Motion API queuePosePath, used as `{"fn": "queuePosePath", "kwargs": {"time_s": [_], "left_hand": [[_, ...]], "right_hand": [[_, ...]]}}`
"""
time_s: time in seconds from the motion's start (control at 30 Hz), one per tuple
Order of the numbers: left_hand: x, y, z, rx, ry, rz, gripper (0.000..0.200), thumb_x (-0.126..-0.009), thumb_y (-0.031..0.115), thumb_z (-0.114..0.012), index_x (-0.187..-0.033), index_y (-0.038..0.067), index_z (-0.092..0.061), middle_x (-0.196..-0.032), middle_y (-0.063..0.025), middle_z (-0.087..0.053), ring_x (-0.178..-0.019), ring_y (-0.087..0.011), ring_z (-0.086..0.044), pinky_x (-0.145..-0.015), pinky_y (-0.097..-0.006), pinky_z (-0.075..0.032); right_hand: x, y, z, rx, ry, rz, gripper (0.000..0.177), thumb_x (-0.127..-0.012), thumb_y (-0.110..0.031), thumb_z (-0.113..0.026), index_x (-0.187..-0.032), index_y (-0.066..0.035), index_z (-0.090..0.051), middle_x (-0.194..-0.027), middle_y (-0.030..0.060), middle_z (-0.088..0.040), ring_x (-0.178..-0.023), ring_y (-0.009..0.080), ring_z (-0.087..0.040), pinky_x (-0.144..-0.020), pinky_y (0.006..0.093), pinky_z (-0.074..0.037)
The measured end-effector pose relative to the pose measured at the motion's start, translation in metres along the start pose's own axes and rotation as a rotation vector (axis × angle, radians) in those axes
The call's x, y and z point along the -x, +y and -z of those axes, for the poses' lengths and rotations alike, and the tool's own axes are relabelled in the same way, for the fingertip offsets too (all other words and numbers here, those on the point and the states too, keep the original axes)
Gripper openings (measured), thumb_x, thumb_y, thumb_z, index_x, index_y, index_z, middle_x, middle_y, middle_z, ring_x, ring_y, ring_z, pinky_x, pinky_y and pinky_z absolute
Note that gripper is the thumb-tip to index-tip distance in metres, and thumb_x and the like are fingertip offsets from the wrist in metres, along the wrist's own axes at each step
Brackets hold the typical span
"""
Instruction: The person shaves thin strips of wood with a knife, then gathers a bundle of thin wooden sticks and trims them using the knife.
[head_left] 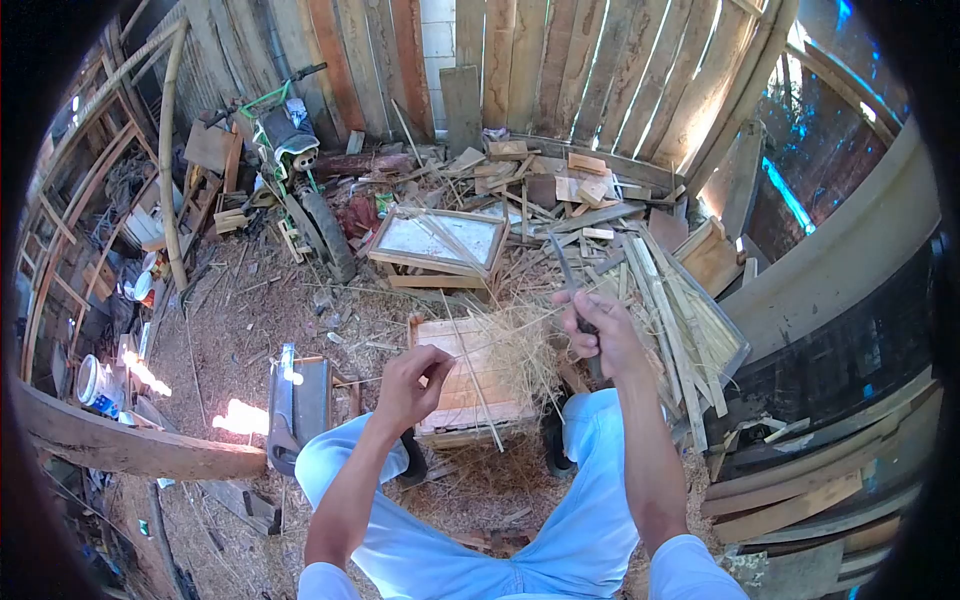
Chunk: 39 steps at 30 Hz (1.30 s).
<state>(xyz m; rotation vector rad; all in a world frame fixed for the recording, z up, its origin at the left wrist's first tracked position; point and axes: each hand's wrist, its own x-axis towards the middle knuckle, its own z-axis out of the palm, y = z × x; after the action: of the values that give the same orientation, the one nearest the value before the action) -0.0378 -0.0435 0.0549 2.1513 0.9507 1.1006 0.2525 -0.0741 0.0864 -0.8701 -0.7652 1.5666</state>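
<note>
My right hand (605, 335) is closed round the dark handle of a knife (565, 265), its blade pointing up and away. My left hand (415, 385) is pinched above the left side of a low wooden box (470, 385); what its fingertips hold, perhaps a thin strand, is too small to make out. Straw-like shavings (525, 350) are heaped on the box's right part, between my hands. Thin sticks lie across the box top. The knife is above and right of the shavings.
A framed panel (440, 240) lies beyond the box, near scrap wood (590, 190). A small motorbike (300, 190) stands back left. Long slats (670, 320) lie at right. A saw (285, 400) rests on a stool at left. A wooden beam (150, 440) crosses lower left.
</note>
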Motion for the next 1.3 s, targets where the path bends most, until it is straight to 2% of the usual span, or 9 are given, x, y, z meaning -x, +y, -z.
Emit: {"fn": "queuePosePath", "kwargs": {"time_s": [0.13,0.23,0.33,0.47,0.7,0.77,0.87,1.0,1.3], "left_hand": [[-0.002,-0.009,0.0,-0.003,0.03,0.026,0.008,-0.082,0.003,-0.064,-0.079,0.0,-0.057,-0.063,-0.0071,-0.052,-0.053,-0.0142,-0.046,-0.049,-0.0272,-0.036],[-0.001,-0.009,0.004,-0.009,0.019,0.015,0.009,-0.083,0.005,-0.064,-0.079,0.001,-0.057,-0.061,-0.0056,-0.05,-0.052,-0.0123,-0.044,-0.048,-0.0268,-0.034],[0.006,-0.018,0.015,-0.067,-0.012,0.091,0.008,-0.082,0.004,-0.064,-0.079,0.0,-0.058,-0.063,-0.0086,-0.053,-0.053,-0.0177,-0.052,-0.05,-0.0292,-0.04],[0.008,-0.029,0.021,-0.056,0.004,0.175,0.008,-0.083,0.005,-0.064,-0.079,0.0,-0.058,-0.062,-0.0081,-0.052,-0.053,-0.0154,-0.049,-0.05,-0.0288,-0.039],[0.0,-0.027,0.01,-0.119,0.155,0.089,0.007,-0.081,0.003,-0.065,-0.079,0.0,-0.058,-0.064,-0.0085,-0.055,-0.053,-0.0163,-0.053,-0.051,-0.03,-0.042],[-0.004,-0.022,0.003,-0.159,0.148,0.044,0.006,-0.081,0.002,-0.065,-0.079,0.001,-0.059,-0.065,-0.0087,-0.055,-0.054,-0.0174,-0.054,-0.051,-0.0308,-0.042],[-0.008,-0.014,-0.005,-0.159,0.154,-0.038,0.006,-0.08,0.001,-0.065,-0.08,0.002,-0.059,-0.066,-0.0086,-0.056,-0.055,-0.0204,-0.056,-0.052,-0.0321,-0.044],[-0.007,-0.013,-0.006,-0.208,0.148,-0.11,0.008,-0.078,-0.001,-0.065,-0.081,0.003,-0.059,-0.066,-0.0085,-0.055,-0.058,-0.0216,-0.056,-0.053,-0.0314,-0.044],[-0.002,-0.008,-0.008,-0.166,0.15,-0.127,0.012,-0.076,-0.006,-0.065,-0.082,0.002,-0.058,-0.068,-0.0107,-0.055,-0.059,-0.0235,-0.054,-0.053,-0.033,-0.042]], "right_hand": [[-0.001,0.017,-0.025,0.123,-0.101,-0.082,0.035,-0.096,-0.026,-0.051,-0.115,0.003,-0.054,-0.068,-0.0004,-0.053,-0.044,0.0019,-0.035,-0.036,0.0166,-0.025],[-0.005,0.015,-0.026,0.052,-0.049,-0.11,0.035,-0.096,-0.026,-0.051,-0.116,0.003,-0.054,-0.065,-0.0021,-0.05,-0.044,0.002,-0.034,-0.036,0.017,-0.024],[-0.005,-0.006,0.012,-0.04,0.044,0.016,0.036,-0.096,-0.025,-0.051,-0.119,0.003,-0.053,-0.069,-0.002,-0.051,-0.045,0.0021,-0.033,-0.037,0.0165,-0.024],[-0.002,-0.014,0.026,-0.148,0.179,0.122,0.034,-0.096,-0.023,-0.05,-0.121,0.001,-0.051,-0.07,-0.0013,-0.051,-0.045,0.0023,-0.032,-0.037,0.0167,-0.023],[0.002,-0.001,0.003,-0.108,0.09,0.165,0.03,-0.097,-0.026,-0.05,-0.115,-0.002,-0.05,-0.067,-0.0015,-0.046,-0.045,0.0028,-0.032,-0.036,0.0177,-0.023],[-0.002,0.01,-0.008,0.09,-0.004,-0.025,0.027,-0.098,-0.026,-0.047,-0.114,-0.005,-0.049,-0.068,-0.0024,-0.045,-0.045,0.0027,-0.031,-0.037,0.0173,-0.023],[-0.007,0.028,-0.035,0.173,-0.079,-0.179,0.025,-0.099,-0.024,-0.043,-0.117,-0.006,-0.047,-0.073,-0.0019,-0.045,-0.048,0.0022,-0.031,-0.04,0.0161,-0.025],[-0.006,0.031,-0.05,0.209,-0.104,-0.153,0.032,-0.1,-0.028,-0.042,-0.124,-0.008,-0.045,-0.079,-0.0015,-0.046,-0.051,0.0016,-0.031,-0.042,0.0141,-0.025],[-0.009,0.041,-0.051,-0.045,-0.181,-0.215,0.038,-0.098,-0.02,-0.045,-0.133,-0.007,-0.044,-0.085,-0.0004,-0.05,-0.052,0.0024,-0.034,-0.042,0.0143,-0.028]]}}
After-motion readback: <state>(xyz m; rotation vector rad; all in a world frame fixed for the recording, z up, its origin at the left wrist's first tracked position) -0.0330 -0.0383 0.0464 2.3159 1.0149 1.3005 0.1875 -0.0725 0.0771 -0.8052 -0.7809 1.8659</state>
